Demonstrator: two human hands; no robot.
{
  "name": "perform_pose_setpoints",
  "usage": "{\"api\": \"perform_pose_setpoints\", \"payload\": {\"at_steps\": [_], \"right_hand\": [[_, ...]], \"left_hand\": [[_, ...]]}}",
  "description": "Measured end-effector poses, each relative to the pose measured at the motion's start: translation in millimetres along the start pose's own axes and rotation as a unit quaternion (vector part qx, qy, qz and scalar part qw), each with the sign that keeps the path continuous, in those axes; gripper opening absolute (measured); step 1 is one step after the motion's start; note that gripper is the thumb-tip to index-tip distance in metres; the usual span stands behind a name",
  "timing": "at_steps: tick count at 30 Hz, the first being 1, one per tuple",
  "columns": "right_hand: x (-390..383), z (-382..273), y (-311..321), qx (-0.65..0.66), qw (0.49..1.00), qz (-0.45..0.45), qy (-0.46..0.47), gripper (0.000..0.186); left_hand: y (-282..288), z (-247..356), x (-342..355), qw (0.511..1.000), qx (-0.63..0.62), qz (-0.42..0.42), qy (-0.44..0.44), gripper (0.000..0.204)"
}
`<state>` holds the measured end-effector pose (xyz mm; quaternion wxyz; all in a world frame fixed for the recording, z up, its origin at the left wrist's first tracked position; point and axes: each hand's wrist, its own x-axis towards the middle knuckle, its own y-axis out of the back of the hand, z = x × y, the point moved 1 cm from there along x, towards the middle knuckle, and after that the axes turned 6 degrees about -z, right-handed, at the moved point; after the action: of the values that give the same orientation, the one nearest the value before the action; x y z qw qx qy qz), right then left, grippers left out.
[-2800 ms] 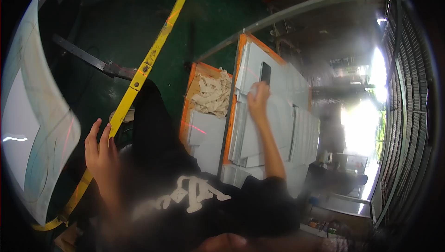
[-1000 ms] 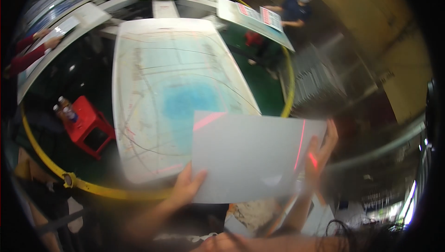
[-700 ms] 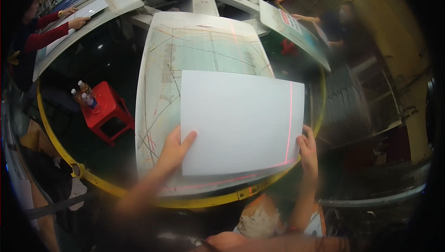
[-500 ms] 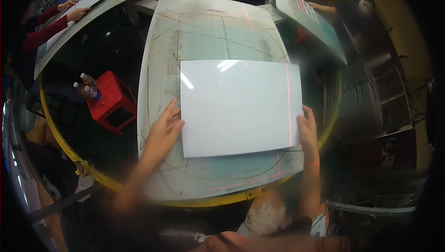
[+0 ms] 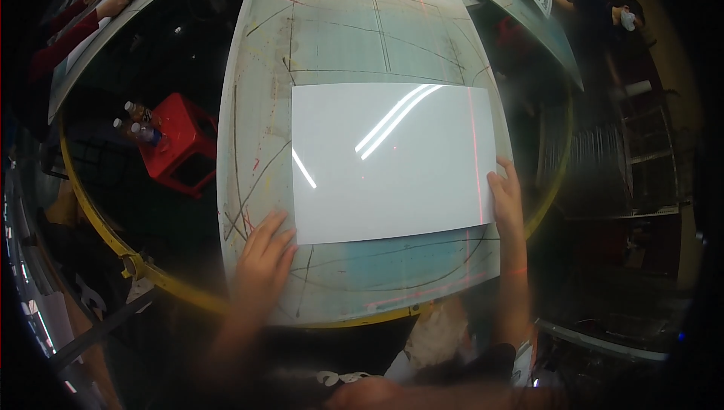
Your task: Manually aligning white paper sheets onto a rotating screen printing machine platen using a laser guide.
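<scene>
A glossy white sheet [image 5: 392, 161] lies flat on a pale, ink-stained printing pallet [image 5: 260, 70]. My left hand [image 5: 262, 259] rests on the pallet at the sheet's near left corner, fingers spread and touching its edge. At the sheet's right edge my right hand [image 5: 507, 199] presses its fingertips against the near right corner. A thin red laser line runs down the sheet near that edge.
A yellow ring rail [image 5: 98, 221] curves round below the pallet. A red stool [image 5: 181, 146] with bottles stands at the left. Other pallets fan out at the top; another person's red-sleeved arm [image 5: 68, 29] works at far left, a second person [image 5: 615, 21] at upper right.
I turned from the stack of sheets to the pallet with one sheet, lowered it flat, and slid it farther up. Both hands moved from gripping its sides to touching its near corners.
</scene>
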<state>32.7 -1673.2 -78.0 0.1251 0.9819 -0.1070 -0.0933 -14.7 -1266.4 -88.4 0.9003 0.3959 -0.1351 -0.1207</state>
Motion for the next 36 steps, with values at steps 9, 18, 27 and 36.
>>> {"api": "perform_pose_setpoints", "payload": {"at_steps": [9, 18, 27, 36], "right_hand": [[1, 2, -5, -0.015, 1.0, -0.001, -0.001, 0.036], [2, 2, -7, -0.024, 1.0, -0.014, -0.007, 0.036], [5, 7, -2, -0.03, 0.999, -0.021, -0.014, 0.036], [3, 5, -6, -0.074, 0.997, 0.005, -0.006, 0.039]], "left_hand": [[-3, 4, 1, 1.0, -0.003, 0.014, 0.008, 0.022], [-1, 7, -1, 1.0, 0.0, 0.011, 0.018, 0.021], [0, 8, 3, 1.0, -0.008, 0.002, 0.023, 0.021], [-4, 10, 5, 1.0, 0.006, 0.004, 0.031, 0.02]]}}
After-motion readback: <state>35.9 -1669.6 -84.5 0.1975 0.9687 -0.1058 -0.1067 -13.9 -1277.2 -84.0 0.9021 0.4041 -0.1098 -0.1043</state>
